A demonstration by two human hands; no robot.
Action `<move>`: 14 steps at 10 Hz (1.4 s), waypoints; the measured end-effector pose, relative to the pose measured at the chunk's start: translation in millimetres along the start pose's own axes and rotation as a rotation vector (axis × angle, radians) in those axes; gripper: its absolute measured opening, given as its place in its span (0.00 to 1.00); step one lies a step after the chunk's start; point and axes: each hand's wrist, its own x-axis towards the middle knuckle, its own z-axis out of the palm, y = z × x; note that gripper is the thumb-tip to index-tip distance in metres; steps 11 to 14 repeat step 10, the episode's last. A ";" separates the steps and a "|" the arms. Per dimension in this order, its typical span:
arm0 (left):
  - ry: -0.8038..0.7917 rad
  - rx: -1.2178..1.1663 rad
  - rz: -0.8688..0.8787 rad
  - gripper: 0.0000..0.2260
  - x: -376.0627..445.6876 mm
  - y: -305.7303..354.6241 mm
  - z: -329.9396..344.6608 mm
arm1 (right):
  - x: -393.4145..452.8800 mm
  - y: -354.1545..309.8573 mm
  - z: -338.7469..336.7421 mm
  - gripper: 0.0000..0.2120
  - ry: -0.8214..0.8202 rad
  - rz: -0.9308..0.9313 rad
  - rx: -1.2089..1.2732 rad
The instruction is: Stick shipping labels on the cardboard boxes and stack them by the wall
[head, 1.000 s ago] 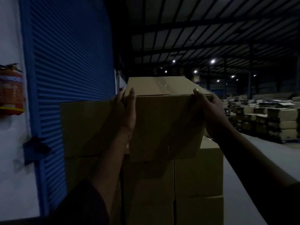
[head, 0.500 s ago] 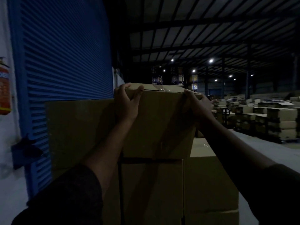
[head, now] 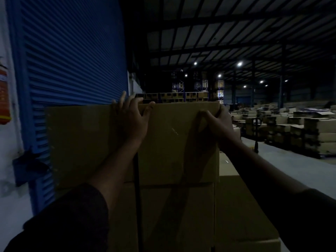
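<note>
The left hand (head: 131, 119) lies flat against the front face of the top cardboard box (head: 174, 142), its fingers hooked over the upper left edge, while the right hand (head: 221, 124) clasps the upper right corner, thumb on the front face and fingers wrapped round the side. Both hands thus grip the box, which sits on top of the stack (head: 178, 215), its bottom edge resting on the box beneath. Just to its left stands a neighbouring box (head: 81, 142) of the same height, a thin dark gap between the two, partly hidden by the left forearm and its dark sleeve (head: 72, 215). To the right a lower box (head: 241, 206) reaches only to the base of the held one. Behind the stack, on the left, rises a blue roller shutter (head: 72, 60) of ribbed horizontal slats, set in a pale wall (head: 11, 160) that carries a red fire extinguisher (head: 3, 95) at the frame's edge. The cardboard is plain, matt brown, with sharp straight edges, and arm shadows cross its front. No label is visible on any face in view. Beyond, a dim warehouse hall opens out, with a grey concrete floor (head: 291, 164), rows of low box piles (head: 291, 130) on the right, and small ceiling lamps (head: 240, 64) under a dark ribbed roof.
</note>
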 end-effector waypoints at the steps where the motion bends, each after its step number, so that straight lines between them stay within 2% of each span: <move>1: -0.025 0.107 0.077 0.30 6.2 -14.3 4.6 | -15.7 18.2 3.2 0.33 -0.021 -0.014 -0.011; 5: 0.032 0.190 0.210 0.29 -5.2 -23.3 11.6 | -16.0 46.0 11.3 0.30 0.052 -0.050 -0.015; 7: 0.059 0.153 0.203 0.32 -23.2 -16.5 6.1 | -32.8 56.5 5.9 0.30 0.116 -0.118 -0.174; 10: 0.027 0.098 0.206 0.32 -74.4 22.8 -52.4 | -102.1 22.3 -1.3 0.28 0.143 -0.149 -0.350; 14: 0.027 0.098 0.206 0.32 -74.4 22.8 -52.4 | -102.1 22.3 -1.3 0.28 0.143 -0.149 -0.350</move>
